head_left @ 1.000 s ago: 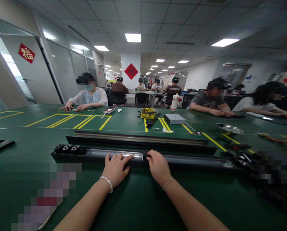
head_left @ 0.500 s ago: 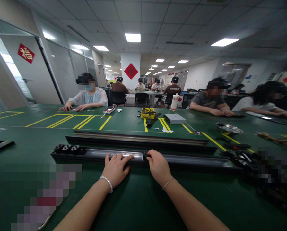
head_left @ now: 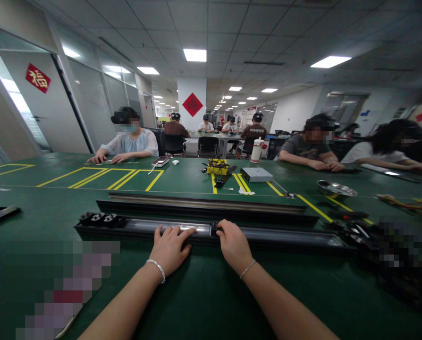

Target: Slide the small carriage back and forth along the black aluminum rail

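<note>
A long black channel-shaped bar (head_left: 289, 239) lies across the table in front of me, its hollow side facing up. My left hand (head_left: 170, 249) rests on its near edge, fingers spread over a shiny strip (head_left: 140, 224) inside. At mid-length, my right hand (head_left: 235, 246) pinches a small black piece (head_left: 214, 227) seated in the channel beside the strip's end; my fingertips partly hide it. Several black modules with metal prongs (head_left: 98, 217) sit in the channel's left end.
Just behind lies another long dark bar (head_left: 197, 206). Black parts (head_left: 359, 236) crowd the right side, near a metal bowl (head_left: 336, 189). Farther back are a grey box (head_left: 256, 174) and a yellow object with black cable (head_left: 217, 166). Co-workers sit around the green table (head_left: 55, 203).
</note>
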{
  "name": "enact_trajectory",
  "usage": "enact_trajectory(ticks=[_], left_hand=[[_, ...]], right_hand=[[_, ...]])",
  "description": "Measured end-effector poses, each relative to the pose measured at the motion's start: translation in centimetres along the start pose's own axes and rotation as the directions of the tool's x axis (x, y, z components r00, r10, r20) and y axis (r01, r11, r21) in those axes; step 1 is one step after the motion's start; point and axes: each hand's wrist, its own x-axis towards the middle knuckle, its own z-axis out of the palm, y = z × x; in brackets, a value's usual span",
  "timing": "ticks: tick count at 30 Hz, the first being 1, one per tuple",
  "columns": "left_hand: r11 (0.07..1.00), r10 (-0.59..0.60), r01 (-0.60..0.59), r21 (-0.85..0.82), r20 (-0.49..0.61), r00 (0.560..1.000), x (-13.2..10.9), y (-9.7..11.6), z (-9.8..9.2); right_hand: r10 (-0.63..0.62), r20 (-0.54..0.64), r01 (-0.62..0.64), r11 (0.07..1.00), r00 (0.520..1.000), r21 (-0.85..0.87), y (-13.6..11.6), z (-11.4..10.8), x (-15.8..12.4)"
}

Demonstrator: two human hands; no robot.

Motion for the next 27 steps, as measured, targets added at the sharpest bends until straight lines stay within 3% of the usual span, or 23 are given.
enact_trajectory(ticks=[27], left_hand=[[1.000,-0.002,0.001,0.009,0.006,1.000,0.06,-0.01,-0.07]], right_hand=[[0.029,-0.031,-0.029,1.000,0.999,-0.002,0.19,0.26,0.00]])
